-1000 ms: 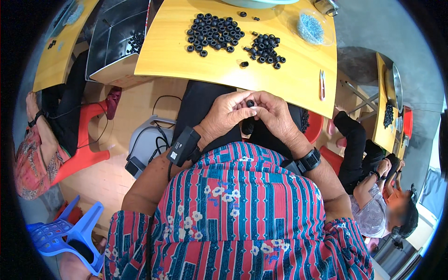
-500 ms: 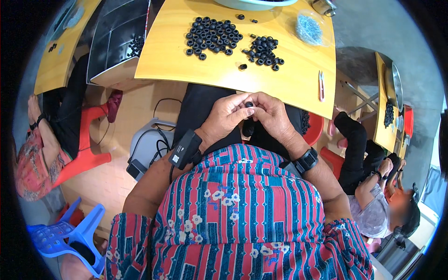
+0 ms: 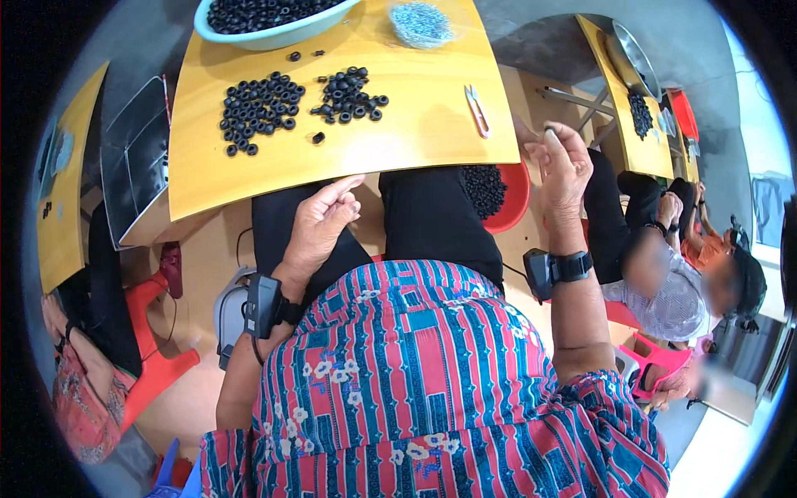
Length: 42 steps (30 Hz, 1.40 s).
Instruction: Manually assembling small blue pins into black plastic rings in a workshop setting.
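At the table's near edge, over my lap, is my left hand [image 3: 320,222], with its index finger stretched out and the thumb a little apart; I see nothing in it. My right hand [image 3: 566,166] is raised beyond the table's right corner, thumb and fingers pinched together. A small dark spot shows at its fingertips, too small to name. On the table [image 3: 398,137] lie a large group of black ring-shaped parts [image 3: 261,108] and a smaller pile of black parts [image 3: 353,95]. One single black part [image 3: 318,138] lies nearer the edge.
A light-blue basin [image 3: 274,37] full of black parts stands at the back left, beside a clear tub of bluish small pieces [image 3: 421,23]. Small scissors [image 3: 477,112] lie at the right. Below the edge is a red basin [image 3: 515,199] of black parts. Other people sit both sides.
My hands were together over my lap around a small black part. They have parted: the right swung out to the right and the left stayed near the edge. The view has shifted right.
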{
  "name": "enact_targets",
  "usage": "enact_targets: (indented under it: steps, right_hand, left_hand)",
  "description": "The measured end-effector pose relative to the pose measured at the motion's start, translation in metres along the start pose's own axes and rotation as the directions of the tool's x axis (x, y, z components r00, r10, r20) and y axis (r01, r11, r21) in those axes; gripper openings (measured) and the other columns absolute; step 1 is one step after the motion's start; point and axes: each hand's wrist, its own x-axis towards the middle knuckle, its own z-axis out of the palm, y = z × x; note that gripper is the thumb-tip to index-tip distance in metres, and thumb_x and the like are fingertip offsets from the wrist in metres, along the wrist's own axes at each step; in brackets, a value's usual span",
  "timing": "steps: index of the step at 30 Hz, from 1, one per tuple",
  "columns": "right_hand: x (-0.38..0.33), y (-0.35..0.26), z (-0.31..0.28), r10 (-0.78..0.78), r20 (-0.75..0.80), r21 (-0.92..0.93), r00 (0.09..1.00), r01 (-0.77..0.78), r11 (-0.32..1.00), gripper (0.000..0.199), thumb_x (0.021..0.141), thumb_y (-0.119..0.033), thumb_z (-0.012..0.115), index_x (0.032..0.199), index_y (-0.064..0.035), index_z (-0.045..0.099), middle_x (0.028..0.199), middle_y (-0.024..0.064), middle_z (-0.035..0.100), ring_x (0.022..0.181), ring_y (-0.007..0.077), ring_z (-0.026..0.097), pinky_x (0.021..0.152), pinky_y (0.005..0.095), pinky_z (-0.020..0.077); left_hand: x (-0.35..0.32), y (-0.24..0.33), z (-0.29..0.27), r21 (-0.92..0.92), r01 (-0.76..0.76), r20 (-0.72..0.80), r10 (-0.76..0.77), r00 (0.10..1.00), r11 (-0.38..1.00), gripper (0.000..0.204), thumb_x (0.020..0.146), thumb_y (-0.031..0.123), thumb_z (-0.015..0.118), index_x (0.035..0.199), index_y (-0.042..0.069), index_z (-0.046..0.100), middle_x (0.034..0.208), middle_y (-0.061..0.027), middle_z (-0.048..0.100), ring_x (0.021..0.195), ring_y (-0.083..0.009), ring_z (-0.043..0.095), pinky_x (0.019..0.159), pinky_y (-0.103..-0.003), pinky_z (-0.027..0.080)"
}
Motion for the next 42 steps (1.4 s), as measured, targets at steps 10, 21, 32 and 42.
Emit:
enact_targets:
  steps: [10, 21, 32, 42]
  right_hand:
    - [0.011, 0.111, -0.07, -0.065, -0.18, -0.645, 0.981, -0.068, 0.761, 0.033, 0.08, -0.011, 0.066, 0.111, 0.0001, 0.061, 0.084, 0.0111, 0.067, 0.069, 0.0115, 0.063, 0.062, 0.0249, 0.0504]
    - [-0.031, 0.019, 0.116, -0.2, 0.535, -0.199, 0.821, 0.353, 0.914, 0.023, 0.082, 0.004, 0.06, 0.103, -0.0035, 0.066, 0.081, 0.0011, 0.058, 0.066, 0.007, 0.053, 0.06, 0.0211, 0.044]
    - [-0.041, 0.032, 0.215, -0.268, 0.738, -0.335, 0.62, 0.68, 0.652, 0.018, 0.075, -0.007, 0.063, 0.093, -0.0074, 0.065, 0.081, 0.0103, 0.059, 0.073, 0.0309, 0.06, 0.064, 0.0388, 0.0497]
    - [-0.041, 0.03, 0.189, -0.213, 0.725, -0.257, 0.655, 0.544, 0.799, 0.014, 0.074, -0.009, 0.067, 0.087, -0.0037, 0.065, 0.077, 0.012, 0.06, 0.069, 0.0277, 0.06, 0.062, 0.0348, 0.0494]
  left_hand:
    - [-0.003, 0.001, -0.001, 0.105, 0.048, -0.022, -0.046, 0.999, 0.993, 0.037, 0.089, 0.003, 0.054, 0.126, -0.001, 0.053, 0.085, 0.0038, 0.051, 0.077, -0.0039, 0.049, 0.074, -0.019, 0.044]
    - [-0.005, 0.006, 0.001, 0.155, 0.052, -0.023, -0.049, 0.999, 0.986, 0.038, 0.087, 0.006, 0.058, 0.125, 0.002, 0.055, 0.092, 0.0039, 0.056, 0.084, -0.0042, 0.05, 0.081, -0.02, 0.044]
    - [-0.009, 0.005, -0.001, 0.003, 0.053, -0.022, -0.053, 0.998, 0.999, 0.04, 0.086, 0.005, 0.058, 0.125, -0.003, 0.052, 0.097, 0.0005, 0.059, 0.089, -0.0057, 0.053, 0.081, -0.022, 0.045]
    - [-0.004, 0.005, 0.005, -0.144, -0.062, -0.127, 0.044, 0.991, 0.988, 0.027, 0.088, 0.004, 0.056, 0.115, 0.0, 0.055, 0.093, -0.0012, 0.058, 0.084, -0.0082, 0.056, 0.079, -0.023, 0.048]
